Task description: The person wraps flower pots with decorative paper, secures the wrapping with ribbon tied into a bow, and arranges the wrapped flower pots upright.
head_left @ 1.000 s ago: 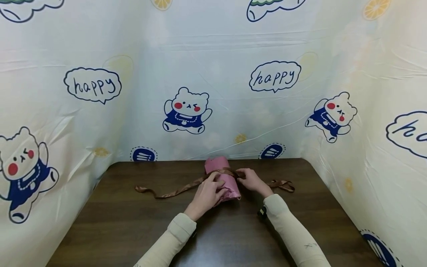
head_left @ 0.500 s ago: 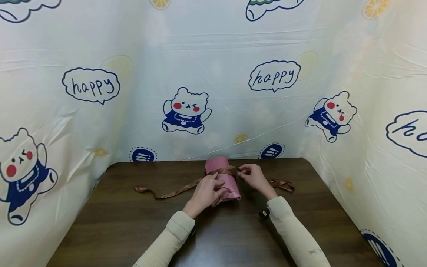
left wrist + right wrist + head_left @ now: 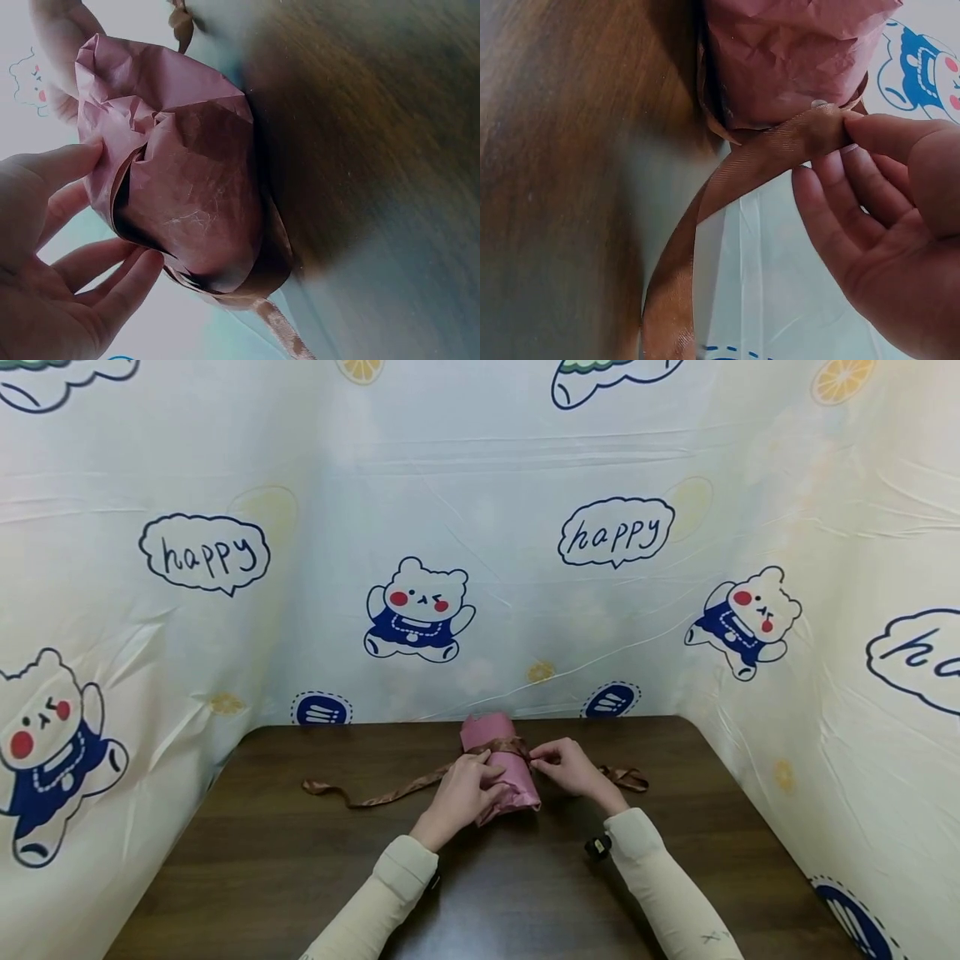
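Note:
A package in crinkled pink paper lies on the brown table, with a brown satin ribbon wrapped across its middle. My left hand rests on the package's near left side. The left wrist view has this hand's thumb and fingertips spread against the pink wrapping, the fingers only slightly bent. At the package's right side, my right hand pinches the ribbon between thumb and fingers. From that pinch the ribbon curves down in the right wrist view. The package's underside is hidden.
One long ribbon tail trails left over the wooden table; a shorter looped tail lies right of my right hand. A printed curtain stands behind the table's far edge and along both sides.
My right hand rises slightly off the package's side, then comes back down close against it. The right ribbon tail has shifted a little left. My left hand stays almost still.

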A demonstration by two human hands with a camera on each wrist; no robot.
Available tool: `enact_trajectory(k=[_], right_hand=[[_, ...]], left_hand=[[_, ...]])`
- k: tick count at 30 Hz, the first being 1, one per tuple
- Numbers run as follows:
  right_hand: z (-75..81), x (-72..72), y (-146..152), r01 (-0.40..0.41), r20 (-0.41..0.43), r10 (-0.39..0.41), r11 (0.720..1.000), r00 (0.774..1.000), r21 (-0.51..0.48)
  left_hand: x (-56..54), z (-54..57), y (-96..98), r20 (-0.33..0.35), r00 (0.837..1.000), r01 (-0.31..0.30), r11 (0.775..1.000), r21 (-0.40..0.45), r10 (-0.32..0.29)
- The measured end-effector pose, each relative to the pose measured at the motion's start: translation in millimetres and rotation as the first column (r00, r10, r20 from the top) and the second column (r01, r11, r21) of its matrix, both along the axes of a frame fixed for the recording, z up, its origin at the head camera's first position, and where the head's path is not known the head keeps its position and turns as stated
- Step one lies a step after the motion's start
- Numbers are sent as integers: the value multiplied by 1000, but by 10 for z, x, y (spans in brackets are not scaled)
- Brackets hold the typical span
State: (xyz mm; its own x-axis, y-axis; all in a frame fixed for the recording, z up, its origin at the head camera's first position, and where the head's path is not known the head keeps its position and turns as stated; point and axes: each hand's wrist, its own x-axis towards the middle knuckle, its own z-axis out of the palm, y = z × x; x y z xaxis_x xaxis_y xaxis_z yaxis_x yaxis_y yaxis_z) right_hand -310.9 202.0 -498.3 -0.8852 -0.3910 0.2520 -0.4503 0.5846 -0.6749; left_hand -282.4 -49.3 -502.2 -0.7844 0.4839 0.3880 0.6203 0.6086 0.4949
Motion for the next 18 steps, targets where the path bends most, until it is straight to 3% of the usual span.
enact_trajectory(k=[6, 13, 18], right_hand=[[61, 41, -18, 34, 23, -33, 997, 999, -69], [138, 76, -3, -95, 159, 98, 995, 982, -27], [75, 35, -59, -32, 160, 41, 998, 986, -55]], left_hand=[[10, 16, 7, 3, 1000, 1, 1000, 2, -1], [12, 17, 11, -4, 1000, -10, 1000, -6, 10], [18, 24, 15, -5, 1000, -10, 1000, 0, 10]])
